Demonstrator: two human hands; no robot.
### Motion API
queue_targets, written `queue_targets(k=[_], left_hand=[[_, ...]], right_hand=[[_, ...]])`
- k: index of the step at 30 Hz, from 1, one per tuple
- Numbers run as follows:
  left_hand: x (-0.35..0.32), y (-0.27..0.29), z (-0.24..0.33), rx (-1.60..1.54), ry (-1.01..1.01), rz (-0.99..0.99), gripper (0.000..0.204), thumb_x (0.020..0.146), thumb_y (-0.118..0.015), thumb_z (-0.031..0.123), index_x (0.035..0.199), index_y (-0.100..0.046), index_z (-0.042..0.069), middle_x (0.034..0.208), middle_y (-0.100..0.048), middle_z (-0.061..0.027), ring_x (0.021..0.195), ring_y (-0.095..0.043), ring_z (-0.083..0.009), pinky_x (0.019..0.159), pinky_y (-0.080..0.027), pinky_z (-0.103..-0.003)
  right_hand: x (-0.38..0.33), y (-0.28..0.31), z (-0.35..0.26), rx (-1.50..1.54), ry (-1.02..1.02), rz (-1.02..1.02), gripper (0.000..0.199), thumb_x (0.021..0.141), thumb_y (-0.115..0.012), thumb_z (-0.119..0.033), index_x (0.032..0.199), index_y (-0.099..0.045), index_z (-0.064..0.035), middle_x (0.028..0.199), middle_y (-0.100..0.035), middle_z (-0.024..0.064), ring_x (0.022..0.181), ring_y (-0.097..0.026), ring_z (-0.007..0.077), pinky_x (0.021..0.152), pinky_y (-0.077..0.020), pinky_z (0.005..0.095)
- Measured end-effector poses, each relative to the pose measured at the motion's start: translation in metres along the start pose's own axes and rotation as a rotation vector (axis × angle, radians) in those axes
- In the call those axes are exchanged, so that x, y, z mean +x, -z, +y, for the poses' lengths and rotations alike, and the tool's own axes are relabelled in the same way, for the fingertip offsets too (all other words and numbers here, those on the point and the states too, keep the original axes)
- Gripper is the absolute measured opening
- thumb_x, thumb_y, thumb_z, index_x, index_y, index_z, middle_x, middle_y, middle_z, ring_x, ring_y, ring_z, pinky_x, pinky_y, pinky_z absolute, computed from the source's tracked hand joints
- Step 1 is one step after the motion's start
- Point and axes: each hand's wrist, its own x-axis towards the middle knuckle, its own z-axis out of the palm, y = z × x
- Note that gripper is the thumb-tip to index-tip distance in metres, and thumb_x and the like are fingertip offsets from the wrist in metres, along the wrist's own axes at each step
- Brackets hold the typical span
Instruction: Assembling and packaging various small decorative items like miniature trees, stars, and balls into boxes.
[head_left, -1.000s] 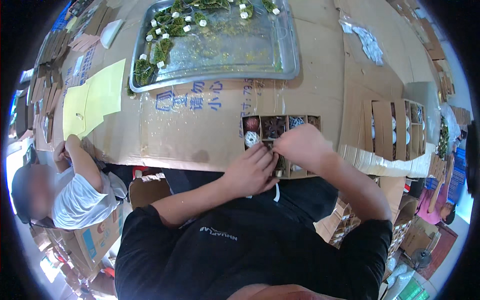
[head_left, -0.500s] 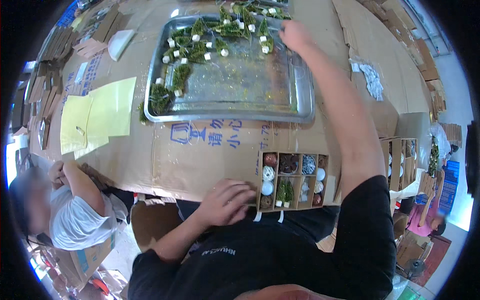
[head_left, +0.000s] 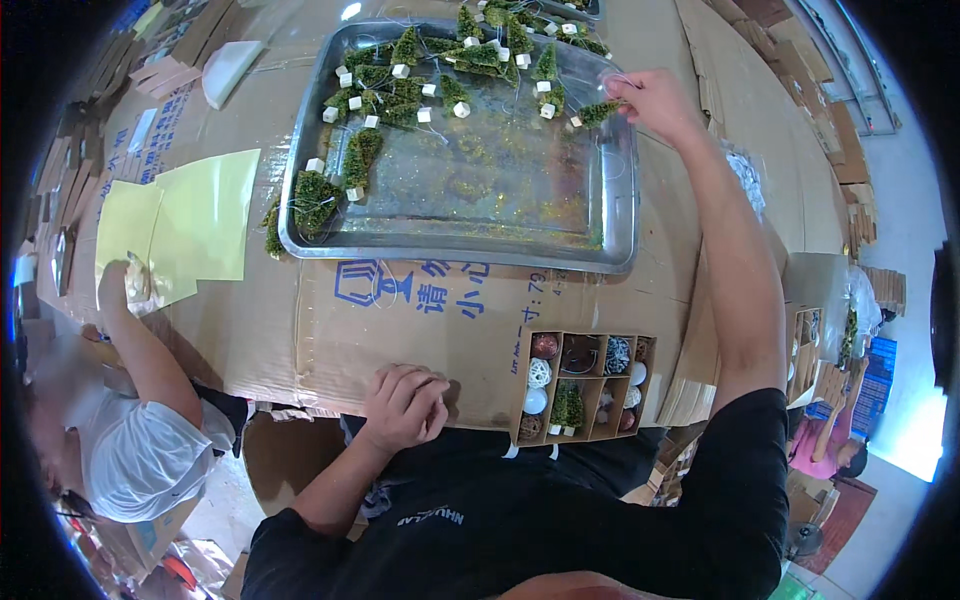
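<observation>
My right hand point(head_left: 655, 103) pinches a small green miniature tree point(head_left: 598, 113) with a white cube base by its top end, over the far right corner of a metal tray point(head_left: 460, 257). Several similar miniature trees point(head_left: 400, 103) with white cubes and thin strings lie in the tray, mostly along its far and left sides. Near the table edge, my left hand point(head_left: 400, 405) is loosely curled with nothing visible in it. To its right sits a divided cardboard box point(head_left: 592, 392) holding balls, a pinecone-like ornament and two of the green trees.
Yellow paper sheets point(head_left: 212, 215) lie left of the tray, with a co-worker's hand point(head_left: 115, 288) on them. A white curved piece point(head_left: 230, 72) lies farther back. Stacked cardboard pieces point(head_left: 60, 215) line the left, and another divided box point(head_left: 803, 350) stands at the right.
My right hand has lifted off the tray's far right corner, and a miniature tree now shows in it. My left hand has drawn left, away from the box. The co-worker's hand has reached onto the yellow paper.
</observation>
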Motion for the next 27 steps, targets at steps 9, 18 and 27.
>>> queue_targets(k=[9, 18, 27], left_hand=[[0.004, -0.004, 0.002, 0.02, 0.001, 0.001, 0.029, 0.071, -0.071, 0.012, 0.1, -0.066, 0.011, 0.099, -0.062, -0.006, 0.094, -0.063, -0.0252, 0.086, -0.047, -0.041], [0.005, 0.0, 0.003, 0.02, 0.005, -0.036, 0.027, 0.071, -0.071, 0.011, 0.098, -0.067, 0.011, 0.098, -0.062, -0.006, 0.092, -0.063, -0.0256, 0.085, -0.047, -0.041], [0.009, -0.001, 0.002, 0.025, 0.018, -0.064, 0.026, 0.071, -0.071, 0.012, 0.096, -0.066, 0.011, 0.096, -0.062, -0.0056, 0.091, -0.062, -0.0251, 0.084, -0.047, -0.041]], right_hand=[[-0.032, 0.048, -0.005, 0.721, -0.27, -0.093, 0.025, 0.096, -0.067, -0.031, 0.098, -0.064, -0.0063, 0.077, -0.054, -0.0045, 0.057, -0.044, 0.0039, 0.046, -0.0348, 0.0217], [-0.039, 0.015, -0.017, 0.505, -0.206, -0.165, 0.023, 0.098, -0.065, -0.023, 0.106, -0.064, -0.0014, 0.064, -0.034, -0.0089, 0.05, -0.03, 0.0031, 0.042, -0.0219, 0.0213], [-0.03, -0.002, -0.024, 1.162, 0.228, 0.591, 0.024, 0.098, -0.06, -0.019, 0.118, -0.067, -0.0074, 0.069, -0.046, -0.0042, 0.056, -0.041, 0.0063, 0.047, -0.0334, 0.0222]])
